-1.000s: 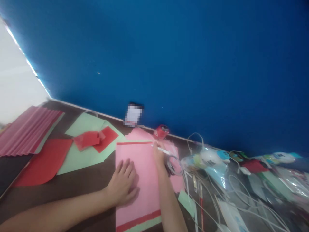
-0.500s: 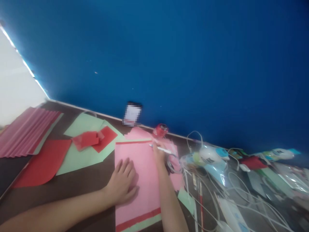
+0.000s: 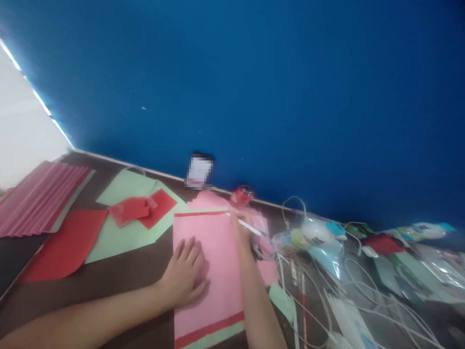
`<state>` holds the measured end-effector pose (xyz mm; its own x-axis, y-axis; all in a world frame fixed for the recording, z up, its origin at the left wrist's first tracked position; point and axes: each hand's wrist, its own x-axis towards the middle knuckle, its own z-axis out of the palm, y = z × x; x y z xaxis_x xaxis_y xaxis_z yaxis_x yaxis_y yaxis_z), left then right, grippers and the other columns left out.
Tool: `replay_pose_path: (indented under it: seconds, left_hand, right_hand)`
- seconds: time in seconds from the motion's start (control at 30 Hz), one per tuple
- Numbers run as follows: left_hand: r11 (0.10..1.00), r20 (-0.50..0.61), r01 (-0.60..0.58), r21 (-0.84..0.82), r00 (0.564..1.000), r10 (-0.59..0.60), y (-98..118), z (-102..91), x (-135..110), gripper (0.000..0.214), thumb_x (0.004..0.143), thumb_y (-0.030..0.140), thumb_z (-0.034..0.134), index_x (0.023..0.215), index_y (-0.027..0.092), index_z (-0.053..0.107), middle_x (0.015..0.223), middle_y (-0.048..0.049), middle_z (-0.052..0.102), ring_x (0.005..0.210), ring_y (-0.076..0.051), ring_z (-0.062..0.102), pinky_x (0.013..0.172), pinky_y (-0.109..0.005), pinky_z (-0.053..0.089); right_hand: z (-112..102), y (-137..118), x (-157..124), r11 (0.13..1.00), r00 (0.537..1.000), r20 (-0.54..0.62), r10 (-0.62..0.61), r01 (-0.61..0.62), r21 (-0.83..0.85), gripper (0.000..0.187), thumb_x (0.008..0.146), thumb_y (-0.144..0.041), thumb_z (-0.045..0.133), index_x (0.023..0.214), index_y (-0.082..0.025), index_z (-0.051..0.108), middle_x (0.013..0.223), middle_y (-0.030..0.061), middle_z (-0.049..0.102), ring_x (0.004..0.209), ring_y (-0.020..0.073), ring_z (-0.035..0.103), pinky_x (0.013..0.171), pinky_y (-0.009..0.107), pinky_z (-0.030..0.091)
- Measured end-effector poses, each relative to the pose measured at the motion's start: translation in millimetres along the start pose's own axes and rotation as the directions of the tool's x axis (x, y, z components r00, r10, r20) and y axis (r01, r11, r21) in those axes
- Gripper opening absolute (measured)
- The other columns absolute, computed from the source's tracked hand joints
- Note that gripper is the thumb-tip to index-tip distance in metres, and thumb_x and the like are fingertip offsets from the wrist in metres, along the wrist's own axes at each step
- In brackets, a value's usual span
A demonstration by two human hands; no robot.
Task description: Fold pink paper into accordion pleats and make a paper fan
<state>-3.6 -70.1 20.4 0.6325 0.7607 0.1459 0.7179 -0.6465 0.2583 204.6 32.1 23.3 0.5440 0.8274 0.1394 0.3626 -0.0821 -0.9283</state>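
A pink sheet of paper (image 3: 214,261) with a red strip along its top and bottom edges lies on the dark brown table (image 3: 123,276). My left hand (image 3: 185,278) lies flat on the sheet's left side, fingers spread, pressing it down. My right hand (image 3: 242,235) is closed on a white pen (image 3: 247,224) whose tip rests near the sheet's top right corner, by the red strip.
Green sheets (image 3: 127,228), red paper pieces (image 3: 141,209), a red sheet (image 3: 69,245) and a pleated pink sheet (image 3: 39,196) lie to the left. A red tape roll (image 3: 242,195) stands by the blue wall. White cables (image 3: 327,300), packets and pencils clutter the right.
My right hand with the pen has shifted slightly up toward the sheet's top edge. My left hand has stayed flat on the sheet.
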Motion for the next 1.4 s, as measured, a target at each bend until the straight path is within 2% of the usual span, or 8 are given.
replay_pose_path:
  seconds: [0.13, 0.37, 0.53, 0.6, 0.7, 0.97, 1.2, 1.4]
  left_hand:
    - [1.0, -0.04, -0.009, 0.029, 0.999, 0.01, -0.6, 3.5, -0.6, 0.051, 0.085, 0.052, 0.034, 0.114, 0.015, 0.054, 0.133, -0.0143, 0.043, 0.13, -0.035, 0.024, 0.106, -0.052, 0.01]
    - [0.999, -0.027, -0.012, 0.034, 1.0, 0.012, -1.5, 6.0, -1.0, 0.053, 0.085, 0.053, 0.032, 0.115, 0.015, 0.054, 0.134, -0.0153, 0.042, 0.13, -0.037, 0.023, 0.104, -0.053, 0.014]
    - [1.0, -0.025, -0.01, 0.024, 1.0, 0.011, -1.7, 6.5, -0.8, 0.052, 0.085, 0.052, 0.032, 0.114, 0.015, 0.054, 0.134, -0.0148, 0.042, 0.13, -0.037, 0.024, 0.105, -0.053, 0.013]
    - [1.0, -0.031, -0.008, 0.026, 0.999, 0.009, -1.4, 5.8, -0.6, 0.051, 0.085, 0.052, 0.033, 0.113, 0.015, 0.054, 0.134, -0.0147, 0.042, 0.13, -0.037, 0.023, 0.105, -0.052, 0.012]
    - [1.0, -0.037, -0.001, 0.03, 0.999, 0.002, -1.1, 4.9, -0.4, 0.052, 0.085, 0.053, 0.033, 0.114, 0.015, 0.054, 0.134, -0.0147, 0.043, 0.13, -0.036, 0.024, 0.105, -0.052, 0.013]
    - [1.0, -0.031, -0.007, 0.021, 0.999, 0.008, -1.5, 5.6, -0.7, 0.052, 0.085, 0.052, 0.034, 0.115, 0.014, 0.053, 0.135, -0.0154, 0.041, 0.13, -0.036, 0.023, 0.105, -0.053, 0.013]
    - [1.0, -0.046, 0.001, 0.004, 0.999, -0.001, 0.0, 3.0, -0.4, 0.05, 0.084, 0.051, 0.036, 0.112, 0.015, 0.054, 0.133, -0.0154, 0.043, 0.13, -0.036, 0.025, 0.105, -0.053, 0.012]
    - [1.0, -0.015, 0.004, -0.001, 1.0, -0.004, 0.2, 2.0, 0.3, 0.051, 0.084, 0.052, 0.035, 0.113, 0.014, 0.053, 0.134, -0.0152, 0.042, 0.13, -0.036, 0.024, 0.105, -0.053, 0.014]
  right_hand:
    - [3.9, 3.2, -0.3, 0.999, 0.992, 0.122, 0.014, -0.009, -0.048, 0.034, 0.066, -0.047, 0.06, 0.051, -0.021, 0.044, 0.043, -0.0054, 0.046, 0.042, 0.0111, 0.041, 0.042, 0.024, 0.029]
    - [7.9, 7.9, 1.4, 0.999, 0.992, 0.122, -0.03, 0.033, -0.028, 0.031, 0.065, -0.044, 0.059, 0.052, -0.021, 0.043, 0.046, -0.0065, 0.045, 0.044, 0.0104, 0.04, 0.044, 0.023, 0.03]
    - [1.4, -0.7, -4.5, 0.998, 0.999, 0.036, -0.03, 0.028, 0.054, 0.03, 0.071, -0.049, 0.055, 0.065, -0.021, 0.047, 0.053, -0.0048, 0.05, 0.05, 0.0121, 0.045, 0.049, 0.023, 0.035]
    - [2.3, -2.3, -8.2, 0.998, 0.997, 0.075, -0.031, 0.027, 0.06, 0.031, 0.072, -0.049, 0.055, 0.063, -0.02, 0.047, 0.053, -0.004, 0.051, 0.05, 0.0125, 0.047, 0.049, 0.023, 0.035]
    - [7.4, 0.1, -11.7, 0.999, 0.987, 0.159, -0.021, 0.017, 0.028, 0.029, 0.069, -0.047, 0.057, 0.063, -0.02, 0.047, 0.053, -0.0042, 0.053, 0.048, 0.0123, 0.047, 0.046, 0.022, 0.033]
    - [12.1, 7.0, -12.2, 0.972, 0.987, 0.138, -0.084, 0.111, -0.206, 0.03, 0.073, -0.045, 0.055, 0.058, -0.021, 0.047, 0.051, -0.0046, 0.05, 0.048, 0.0123, 0.046, 0.047, 0.023, 0.032]
    - [4.4, -12.6, -16.9, 0.997, 0.999, -0.01, -0.036, 0.036, 0.075, 0.033, 0.072, -0.051, 0.055, 0.063, -0.02, 0.047, 0.046, -0.0063, 0.045, 0.045, 0.0111, 0.043, 0.044, 0.022, 0.034]
    - [7.1, -19.5, -27.3, 0.999, 0.974, 0.223, 0.031, -0.034, 0.011, 0.025, 0.069, -0.043, 0.058, 0.063, -0.02, 0.053, 0.048, -0.0045, 0.053, 0.044, 0.0114, 0.047, 0.043, 0.021, 0.034]
